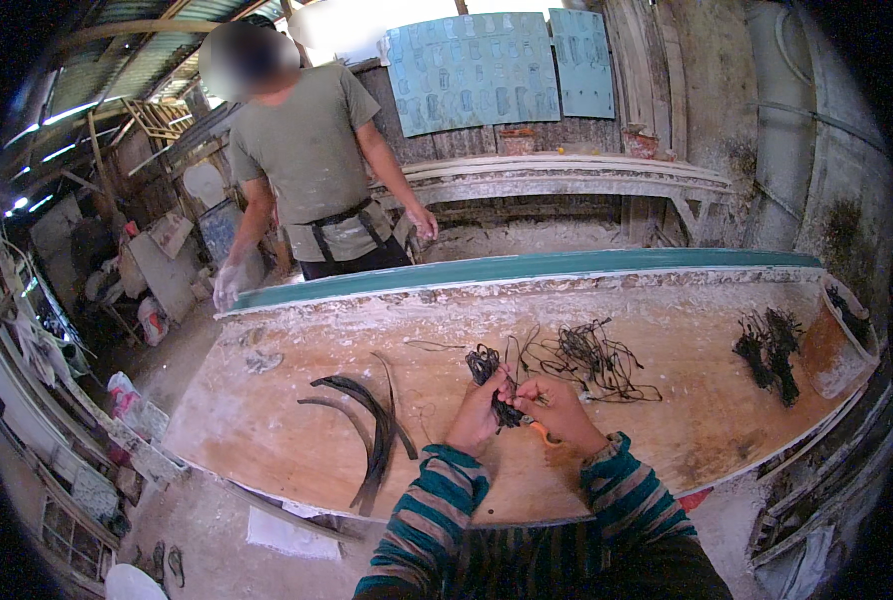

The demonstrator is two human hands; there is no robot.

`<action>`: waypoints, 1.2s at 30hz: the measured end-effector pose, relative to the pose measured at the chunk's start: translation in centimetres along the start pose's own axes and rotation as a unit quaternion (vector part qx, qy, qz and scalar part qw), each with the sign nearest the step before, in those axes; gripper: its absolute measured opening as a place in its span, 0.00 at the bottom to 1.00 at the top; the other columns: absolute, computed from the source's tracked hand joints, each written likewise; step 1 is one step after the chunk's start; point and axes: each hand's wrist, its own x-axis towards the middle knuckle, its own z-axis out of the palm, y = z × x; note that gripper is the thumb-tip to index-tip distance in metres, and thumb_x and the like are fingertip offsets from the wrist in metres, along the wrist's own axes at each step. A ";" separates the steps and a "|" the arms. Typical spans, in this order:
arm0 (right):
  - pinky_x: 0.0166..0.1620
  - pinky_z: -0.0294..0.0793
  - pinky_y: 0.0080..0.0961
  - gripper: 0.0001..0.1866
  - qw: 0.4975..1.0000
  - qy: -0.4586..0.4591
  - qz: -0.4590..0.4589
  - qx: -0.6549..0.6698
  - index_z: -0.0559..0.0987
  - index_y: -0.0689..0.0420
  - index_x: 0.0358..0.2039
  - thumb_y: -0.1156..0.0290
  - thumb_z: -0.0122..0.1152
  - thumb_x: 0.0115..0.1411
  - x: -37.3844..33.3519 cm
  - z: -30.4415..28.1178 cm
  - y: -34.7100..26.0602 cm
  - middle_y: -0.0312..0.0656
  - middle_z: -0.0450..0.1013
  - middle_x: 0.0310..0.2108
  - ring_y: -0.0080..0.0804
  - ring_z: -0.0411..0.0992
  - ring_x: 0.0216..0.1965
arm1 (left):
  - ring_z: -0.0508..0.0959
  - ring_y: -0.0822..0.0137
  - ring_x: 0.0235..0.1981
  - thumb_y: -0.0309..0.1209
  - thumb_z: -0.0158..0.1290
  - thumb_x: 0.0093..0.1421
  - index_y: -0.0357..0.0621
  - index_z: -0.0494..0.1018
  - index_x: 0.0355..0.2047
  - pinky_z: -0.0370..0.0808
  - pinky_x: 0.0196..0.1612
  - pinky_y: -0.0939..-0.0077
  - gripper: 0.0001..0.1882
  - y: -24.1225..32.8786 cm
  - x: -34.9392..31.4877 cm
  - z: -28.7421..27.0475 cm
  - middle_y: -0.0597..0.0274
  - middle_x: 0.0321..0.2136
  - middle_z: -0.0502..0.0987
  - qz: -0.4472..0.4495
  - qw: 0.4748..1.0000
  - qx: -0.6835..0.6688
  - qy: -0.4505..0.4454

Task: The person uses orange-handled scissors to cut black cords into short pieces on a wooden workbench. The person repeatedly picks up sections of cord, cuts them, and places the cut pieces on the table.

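My left hand is closed around a bundle of thin black cord, whose loops stick up above the fingers and whose lower end hangs between my hands. Fingertips of my right hand pinch at the middle of that bundle, close against the left fingers. Under the right hand shows a curved orange handle; the rest of this tool is hidden. Just beyond my right hand lies a loose tangle of black cord. Several curved black rubber-like strips lie to the left.
Tied black bundles lie at the right beside a tipped, dusty bucket with more inside. A raised green rail borders the wooden tabletop at its far side. Beyond it stands a co-worker, one hand by the rail's left end.
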 end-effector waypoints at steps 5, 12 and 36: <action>0.35 0.67 0.17 0.06 0.997 0.026 0.020 0.071 0.76 0.62 0.30 0.72 0.57 0.56 -0.2 0.3 -0.5 0.34 0.72 0.26 0.18 0.68 0.31 | 0.64 0.79 0.19 0.31 0.51 0.58 0.40 0.68 0.39 0.65 0.22 0.84 0.10 -0.5 0.4 -0.6 0.71 0.19 0.66 -0.017 1.000 -0.015 0.006; 0.35 0.70 0.19 0.07 0.999 0.019 0.021 0.034 0.76 0.62 0.32 0.72 0.57 0.56 -0.3 -0.2 -1.9 0.37 0.76 0.29 0.20 0.71 0.31 | 0.65 0.78 0.20 0.30 0.49 0.59 0.40 0.69 0.38 0.66 0.23 0.85 0.09 -0.1 -0.4 0.4 0.71 0.19 0.66 -0.030 0.999 -0.014 0.008; 0.24 0.65 0.22 0.07 0.995 0.056 0.008 -0.083 0.75 0.60 0.23 0.71 0.62 0.49 -0.4 0.3 0.5 0.38 0.69 0.18 0.23 0.66 0.21 | 0.69 0.76 0.24 0.29 0.51 0.55 0.43 0.70 0.35 0.67 0.30 0.83 0.07 -1.2 0.7 -0.9 0.70 0.24 0.70 -0.025 0.999 -0.010 0.040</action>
